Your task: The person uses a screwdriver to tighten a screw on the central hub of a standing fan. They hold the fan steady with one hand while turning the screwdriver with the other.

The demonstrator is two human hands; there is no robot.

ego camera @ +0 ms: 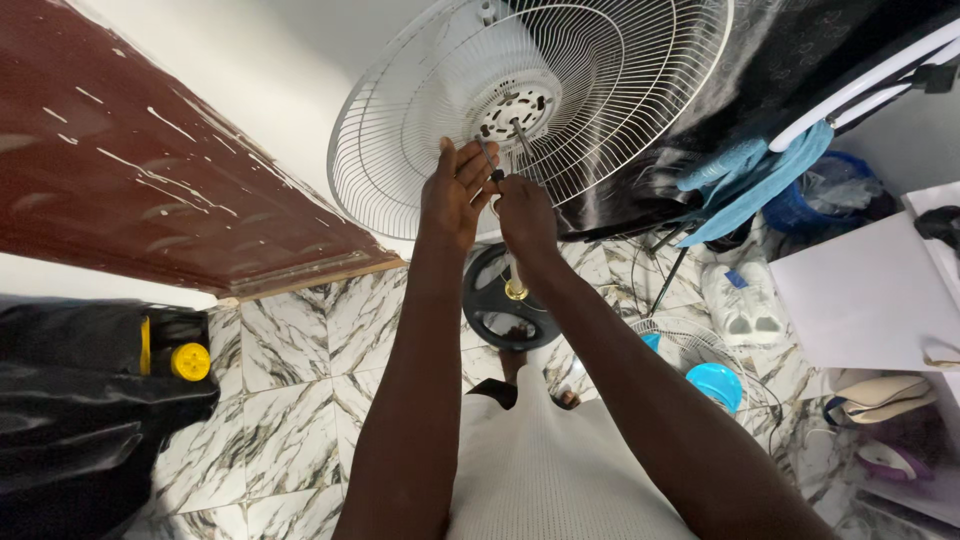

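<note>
A white standing fan's rear wire guard point(600, 90) fills the top middle, with the motor hub and bare shaft point(517, 112) at its centre. My left hand point(452, 190) is raised flat against the guard just below the hub, fingers together and pointing up. My right hand point(524, 212) is closed around a thin screwdriver-like tool point(490, 165) whose tip reaches toward the hub. The fan's pole point(514, 280) and round dark base point(505, 300) stand on the marble-pattern floor beneath my hands.
A dark red door point(150, 170) is at left. A black bag with a yellow cap point(190, 361) lies lower left. A second wire guard point(690, 345) and blue fan blade point(716, 383) lie on the floor at right, near white shoes point(740, 300), blue cloth point(750, 180) and a white board point(860, 290).
</note>
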